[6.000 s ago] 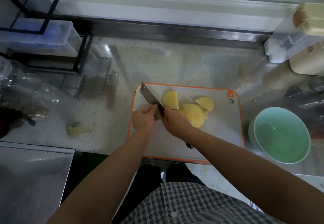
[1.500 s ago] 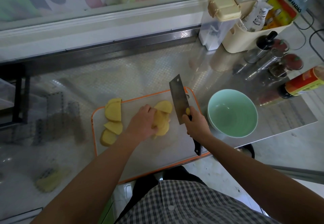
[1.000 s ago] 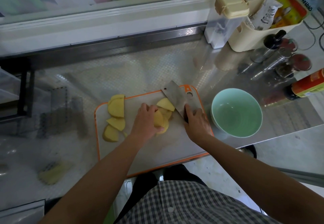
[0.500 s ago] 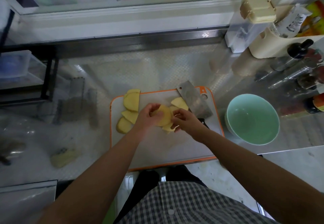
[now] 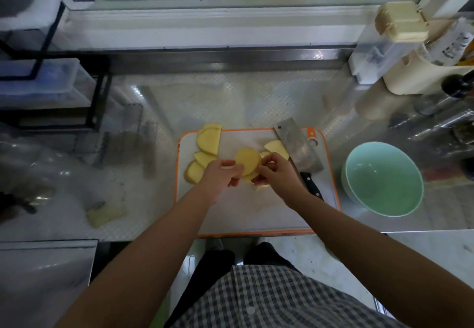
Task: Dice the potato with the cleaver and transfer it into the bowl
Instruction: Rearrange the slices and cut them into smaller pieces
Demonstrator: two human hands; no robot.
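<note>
Gripping potato slices (image 5: 247, 161) from both sides: left hand (image 5: 220, 176), right hand (image 5: 277, 172), fingers curled; cleaver (image 5: 297, 145) flat on board.

Home kitchen, steel counter (image 5: 256, 101), condiment bottles (image 5: 459, 89)

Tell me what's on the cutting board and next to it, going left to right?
Potato slices at the board's left edge → left hand → right hand → cleaver → mint-green bowl.
</note>
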